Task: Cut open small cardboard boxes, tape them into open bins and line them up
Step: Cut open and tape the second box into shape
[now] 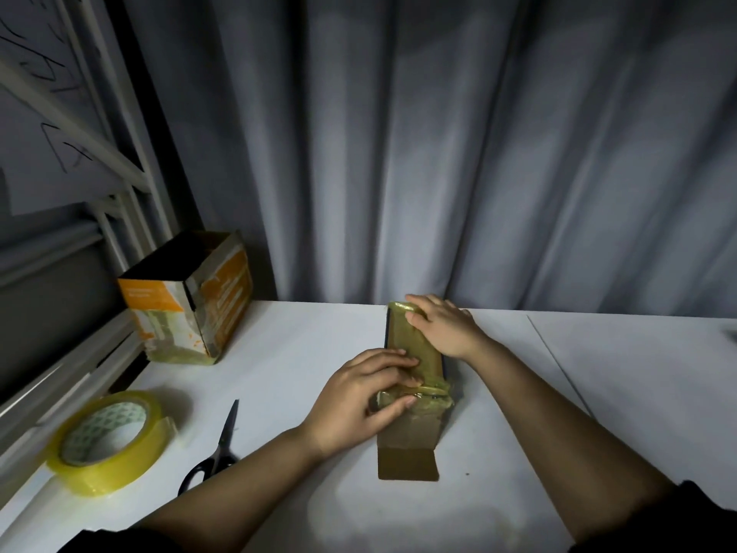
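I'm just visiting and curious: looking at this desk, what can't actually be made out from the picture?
All from the head view:
- Taped box: its top is partly covered by the left hand and right hand.
- Scissors: the handles are partly hidden behind the left forearm.
- Orange bin: the inside is too dark to see.
- Dark object: cut off by the right edge.

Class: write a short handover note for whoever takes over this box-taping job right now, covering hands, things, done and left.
Left hand presses tape flat on the near end of the small box; right hand presses its far end.
Tape roll and scissors lie to the left.
Done: one taped open bin stands at back left.
Left: the box's near flap is loose; finish taping, then line it up.
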